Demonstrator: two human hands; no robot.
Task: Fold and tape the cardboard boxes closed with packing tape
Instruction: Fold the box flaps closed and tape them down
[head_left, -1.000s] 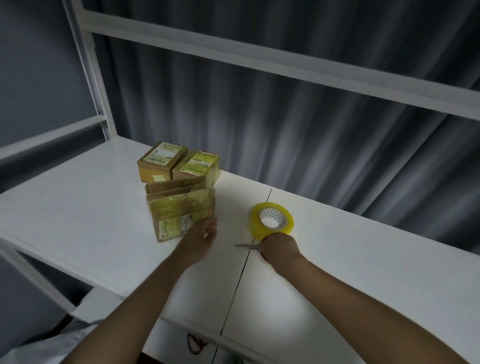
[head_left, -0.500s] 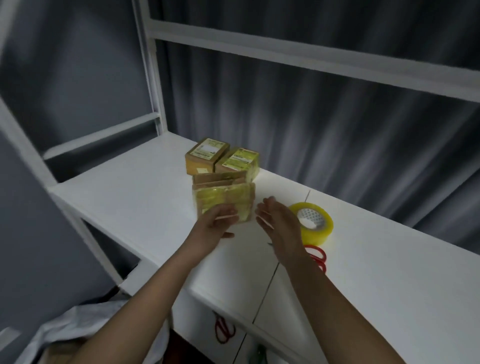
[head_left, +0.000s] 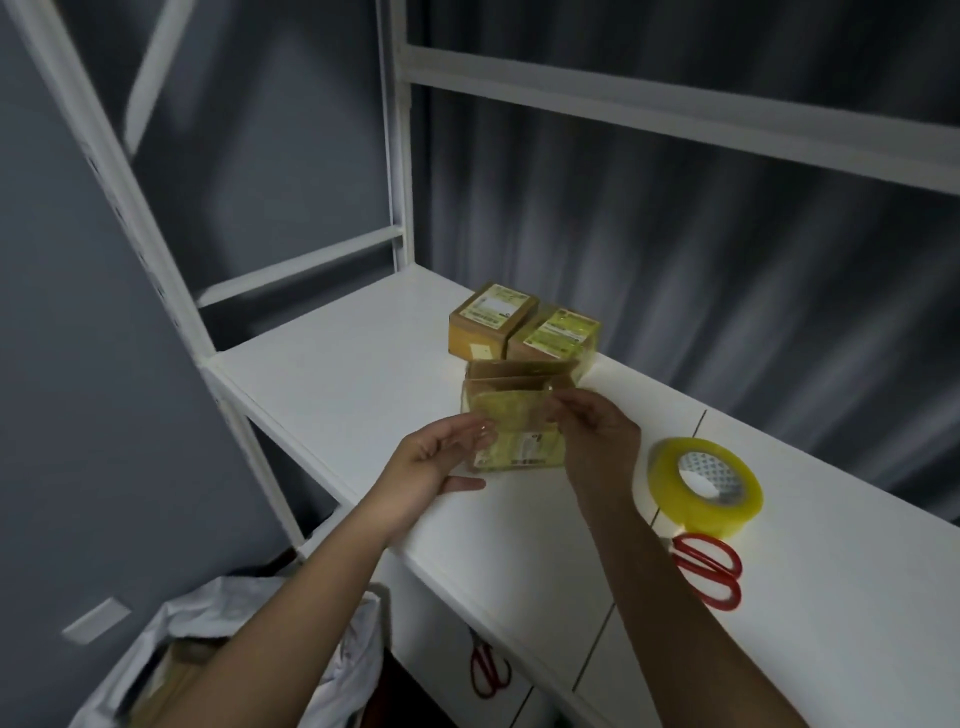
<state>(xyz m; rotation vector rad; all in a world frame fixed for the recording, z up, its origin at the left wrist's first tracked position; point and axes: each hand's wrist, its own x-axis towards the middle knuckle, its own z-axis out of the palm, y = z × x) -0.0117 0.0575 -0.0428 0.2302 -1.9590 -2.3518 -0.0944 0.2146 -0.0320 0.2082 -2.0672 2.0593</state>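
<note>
Presently, the left hand (head_left: 436, 462) is held loosely spread, fingertips at the near box (head_left: 511, 431); grip contact cannot be told. Flaps are pinched by the right hand (head_left: 597, 436). Tape roll (head_left: 704, 486) and scissors (head_left: 709, 569) are kept rightward. Risk: flaps springing open untaped. Long axis: seemingly left-right, opening upward.

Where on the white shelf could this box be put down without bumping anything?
Bare shelf lies left of the boxes, out to the frame post, and right of the tape roll and scissors. It is crowded around the held box and two boxes behind.
</note>
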